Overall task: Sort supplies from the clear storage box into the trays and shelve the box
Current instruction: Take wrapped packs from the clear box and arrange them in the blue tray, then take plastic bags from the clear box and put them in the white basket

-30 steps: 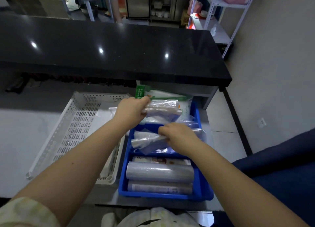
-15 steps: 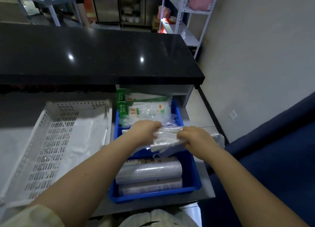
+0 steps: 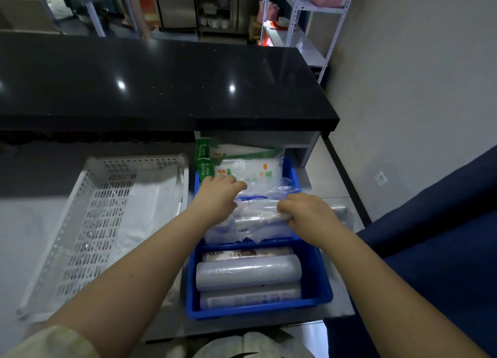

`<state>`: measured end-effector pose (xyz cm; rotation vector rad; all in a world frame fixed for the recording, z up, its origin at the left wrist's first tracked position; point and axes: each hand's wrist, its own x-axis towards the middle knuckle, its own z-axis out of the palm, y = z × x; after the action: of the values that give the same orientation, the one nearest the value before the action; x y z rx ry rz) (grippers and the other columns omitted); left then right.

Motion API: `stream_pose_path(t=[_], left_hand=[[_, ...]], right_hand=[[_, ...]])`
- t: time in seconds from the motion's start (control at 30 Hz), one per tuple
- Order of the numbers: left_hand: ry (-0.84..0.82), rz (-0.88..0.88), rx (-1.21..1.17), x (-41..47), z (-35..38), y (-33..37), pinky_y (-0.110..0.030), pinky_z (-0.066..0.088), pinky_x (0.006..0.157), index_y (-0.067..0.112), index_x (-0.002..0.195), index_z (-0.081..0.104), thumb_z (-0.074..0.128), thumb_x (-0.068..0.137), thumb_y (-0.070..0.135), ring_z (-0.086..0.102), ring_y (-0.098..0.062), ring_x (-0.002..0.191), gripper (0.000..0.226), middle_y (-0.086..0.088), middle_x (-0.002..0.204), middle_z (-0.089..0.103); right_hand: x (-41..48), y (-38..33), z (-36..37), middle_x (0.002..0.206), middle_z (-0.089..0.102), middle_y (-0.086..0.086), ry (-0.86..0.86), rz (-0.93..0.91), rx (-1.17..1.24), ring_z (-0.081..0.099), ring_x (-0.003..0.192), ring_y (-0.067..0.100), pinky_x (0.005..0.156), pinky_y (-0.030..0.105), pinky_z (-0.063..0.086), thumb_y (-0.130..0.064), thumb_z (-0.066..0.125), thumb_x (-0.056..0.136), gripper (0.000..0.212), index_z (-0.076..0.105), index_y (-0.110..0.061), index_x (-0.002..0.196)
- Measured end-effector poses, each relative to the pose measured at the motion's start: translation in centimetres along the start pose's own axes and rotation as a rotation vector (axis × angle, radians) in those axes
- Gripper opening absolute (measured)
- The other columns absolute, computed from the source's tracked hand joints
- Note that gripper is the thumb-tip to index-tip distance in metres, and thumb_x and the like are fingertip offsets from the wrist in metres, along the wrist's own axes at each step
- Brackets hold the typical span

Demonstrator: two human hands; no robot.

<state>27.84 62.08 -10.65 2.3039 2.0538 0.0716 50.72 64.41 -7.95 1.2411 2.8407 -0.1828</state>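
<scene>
The supplies sit in a blue tray (image 3: 312, 298) on the low grey counter (image 3: 32, 223) in front of me, under the overhang of a black worktop (image 3: 161, 83). The tray has two sections. In the near section lie three rolls side by side: a printed roll (image 3: 247, 254) at the back, a pale plastic roll (image 3: 248, 273) in the middle, and a grey printed roll (image 3: 250, 297) nearest me. The far section holds a pile of loose clear bags (image 3: 255, 215), and behind them flat packets with green and white labels (image 3: 242, 166) lean against the far wall of the tray.

My left hand (image 3: 217, 196) rests knuckles up on the left side of the clear bags, fingers curled loosely over the plastic; I cannot tell whether they pinch anything. My right hand (image 3: 306, 212) is closed around the right end of a rolled bundle of clear plastic (image 3: 258, 217) lying across the top of the pile. More clear plastic (image 3: 341, 215) shows beyond that hand, over the right rim of the tray.

A white slotted tray (image 3: 91, 223) stands just beside the blue tray on its left, with a white plastic sheet (image 3: 150, 204) lying in its right half. A pale sleeve (image 3: 53, 341) covers my left upper arm. To my right is a dark blue seat (image 3: 443, 250). A metal shelf rack (image 3: 295, 29) stands against the wall beyond the worktop. The clear storage box is not identifiable in this view.
</scene>
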Motion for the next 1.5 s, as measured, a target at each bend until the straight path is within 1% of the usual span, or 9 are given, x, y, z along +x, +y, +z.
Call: stream_pose_path(t=[0.13,0.27,0.43,0.6,0.73,0.9,1.03,1.17,1.5], left_hand=[[0.062,-0.077,0.001,-0.7,-0.7,-1.8,-0.04,0.034,0.096,0.031,0.131,0.046,0.057,0.087,0.02,0.046,-0.022,0.121,0.046,0.004,0.132,0.053],[0.092,-0.115,-0.007,-1.8,-0.6,-2.7,-0.039,0.036,0.093,0.03,0.129,0.05,0.055,0.09,0.025,0.048,-0.023,0.117,0.04,0.003,0.127,0.056],[-0.039,-0.083,-0.124,-3.4,1.3,-1.3,-0.038,0.037,0.093,0.029,0.125,0.054,0.052,0.088,0.048,0.05,-0.021,0.114,0.042,0.003,0.122,0.058],[-0.05,-0.111,-0.085,-4.1,3.9,0.1,-0.038,0.036,0.089,0.026,0.109,0.061,0.049,0.089,0.034,0.051,-0.022,0.104,0.025,0.002,0.111,0.061],[-0.03,-0.152,-0.086,-3.8,4.3,0.5,-0.038,0.034,0.09,0.026,0.107,0.062,0.047,0.09,0.032,0.05,-0.021,0.104,0.023,0.004,0.11,0.06],[0.106,-0.259,-0.159,-4.5,2.8,-0.7,-0.038,0.035,0.088,0.027,0.117,0.061,0.058,0.086,0.034,0.055,-0.022,0.106,0.032,0.004,0.112,0.064],[0.238,-0.445,-0.116,-6.3,0.8,-3.3,-0.04,0.04,0.079,0.022,0.106,0.067,0.063,0.08,0.029,0.06,-0.029,0.092,0.028,-0.002,0.095,0.067],[0.273,-0.641,-0.115,-10.8,-1.1,-5.8,-0.042,0.037,0.088,0.023,0.11,0.066,0.057,0.085,0.033,0.058,-0.028,0.103,0.028,-0.001,0.107,0.067],[0.435,-1.118,-0.055,-33.7,-4.3,-11.8,-0.04,0.035,0.093,0.028,0.111,0.066,0.059,0.087,0.034,0.056,-0.023,0.106,0.025,0.005,0.11,0.067]], right_hand=[[3.6,-2.7,0.1,0.11,0.058,0.002,-0.097,0.0,0.027,0.053,0.101,0.026,0.082,0.037,0.046,-0.012,0.052,0.088,0.025,0.058,-0.022,0.111],[6.7,-5.7,1.1,0.103,0.057,0.006,-0.29,-0.015,0.039,0.056,0.092,0.028,0.072,0.033,0.041,-0.016,0.053,0.088,0.017,0.056,-0.022,0.104],[6.6,-5.6,4.3,0.109,0.06,0.003,-0.224,-0.007,0.173,0.057,0.098,0.024,0.075,0.032,0.042,-0.02,0.062,0.086,0.023,0.059,-0.027,0.107],[4.0,-3.0,6.0,0.116,0.059,-0.002,0.029,0.023,0.233,0.05,0.111,0.023,0.094,0.035,0.036,-0.026,0.067,0.083,0.032,0.062,-0.023,0.114],[3.5,-2.6,6.3,0.123,0.054,-0.007,-0.017,0.022,0.273,0.044,0.114,0.016,0.102,0.033,0.034,-0.026,0.062,0.087,0.035,0.056,-0.029,0.121],[6.0,-4.3,4.9,0.118,0.059,-0.005,0.128,-0.149,0.302,0.049,0.108,0.02,0.092,0.036,0.038,-0.027,0.067,0.082,0.038,0.059,-0.025,0.12],[8.9,-7.0,3.7,0.108,0.063,-0.001,0.17,-0.311,0.316,0.053,0.103,0.026,0.086,0.041,0.041,-0.019,0.071,0.077,0.035,0.064,-0.021,0.111],[11.2,-11.2,2.9,0.107,0.065,0.0,0.164,-0.465,0.299,0.055,0.103,0.027,0.086,0.043,0.042,-0.018,0.073,0.076,0.033,0.066,-0.02,0.109],[8.8,-33.1,1.0,0.1,0.066,0.002,0.228,-0.942,0.355,0.058,0.095,0.032,0.081,0.045,0.046,-0.015,0.077,0.072,0.029,0.069,-0.016,0.1]])
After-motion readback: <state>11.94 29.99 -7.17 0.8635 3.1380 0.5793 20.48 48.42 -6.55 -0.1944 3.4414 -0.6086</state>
